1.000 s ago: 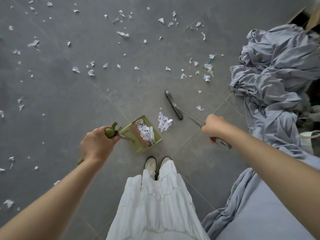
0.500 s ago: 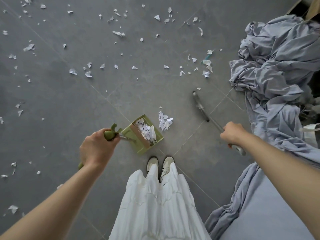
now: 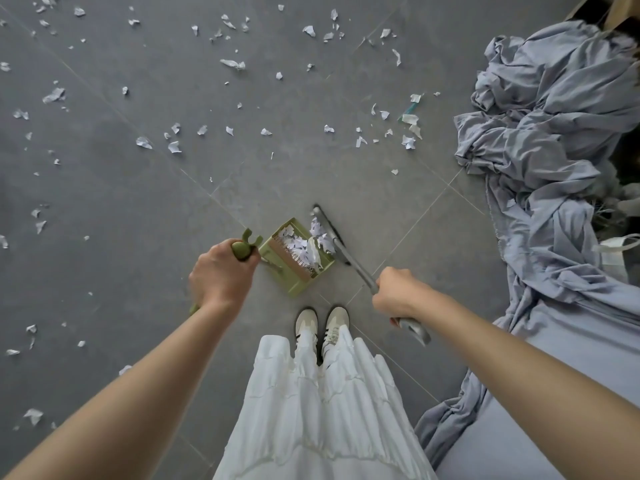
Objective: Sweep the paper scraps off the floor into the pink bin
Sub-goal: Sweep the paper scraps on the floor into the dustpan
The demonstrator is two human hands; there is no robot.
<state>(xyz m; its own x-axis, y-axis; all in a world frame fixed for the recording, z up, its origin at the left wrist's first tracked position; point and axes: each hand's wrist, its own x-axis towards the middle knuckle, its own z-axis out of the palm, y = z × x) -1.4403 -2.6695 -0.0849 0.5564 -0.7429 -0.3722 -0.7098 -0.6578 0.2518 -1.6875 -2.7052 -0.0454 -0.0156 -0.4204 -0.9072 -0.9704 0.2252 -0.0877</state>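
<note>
Green plastic fills my left hand: the fingers are curled tight round the knob of the dustpan handle, and the olive-green dustpan sits flat on the grey tiled floor just ahead of my shoes. My right hand is wrapped round the grey shaft of the broom, fingers closed on it, with the dark broom head pressed right against the open lip of the pan.

Between brush and pan a clump of white paper scraps is bunched at the lip, partly over it. Inside the pan I see a heap of torn white pieces already lying against the comb-like ridge. I judge this stroke nearly finished, but the job barely begun: loose scraps lie scattered well apart over most of the floor, thickest towards the far side.

Risks as I read them: if I tilt the pan with my left hand before the clump is fully over the lip, pieces slide back out; a hard flick of the bristles could send light paper over the pan's back wall. Some scraps lie near the crumpled grey-blue cloth on my right, and the broom could snag that fabric there.

No pink bin shows anywhere in this view, so I cannot tell where the load must go.
</note>
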